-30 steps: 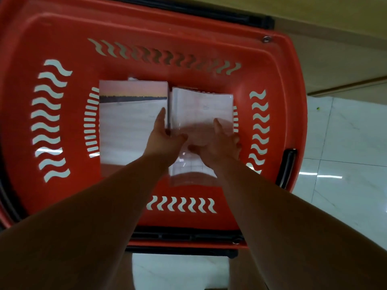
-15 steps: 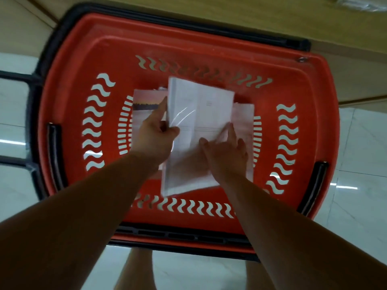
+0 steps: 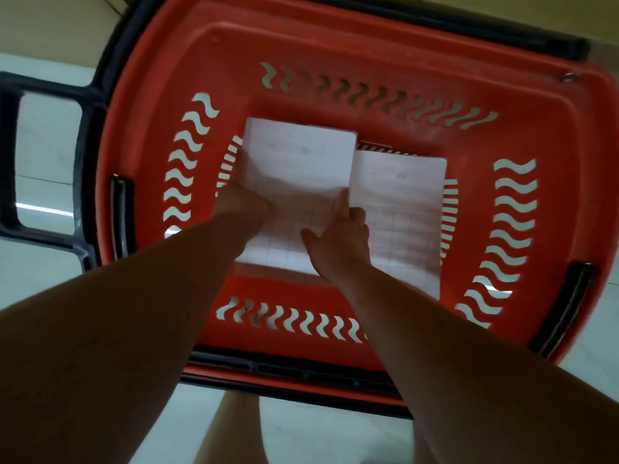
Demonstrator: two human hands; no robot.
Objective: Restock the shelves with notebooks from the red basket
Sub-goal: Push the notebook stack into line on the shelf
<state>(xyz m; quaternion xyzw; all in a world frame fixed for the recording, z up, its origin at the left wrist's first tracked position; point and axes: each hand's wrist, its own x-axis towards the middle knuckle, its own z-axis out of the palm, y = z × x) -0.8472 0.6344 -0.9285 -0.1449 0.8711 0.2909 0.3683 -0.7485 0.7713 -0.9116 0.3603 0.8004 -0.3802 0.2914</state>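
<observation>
The red basket (image 3: 335, 48) stands on the floor below me. Inside it lie two white notebooks with gridded back covers, side by side. My left hand (image 3: 243, 202) grips the left edge of the left notebook (image 3: 298, 162), which sits slightly higher than the other. My right hand (image 3: 338, 239) holds that same notebook's right lower edge, index finger stretched along the seam between the two. The right notebook (image 3: 402, 202) lies flat on the basket floor. More notebook edges (image 3: 375, 145) peek out behind it.
The basket's black handle (image 3: 40, 162) folds out to the left over pale floor tiles (image 3: 301, 430). A tan shelf base (image 3: 502, 11) runs along the top. My legs show below the basket's near rim.
The white notebook has been shifted left over the picture-cover notebook, which is now hidden, and the second white notebook is uncovered on the right. The view moved closer and rightward.
</observation>
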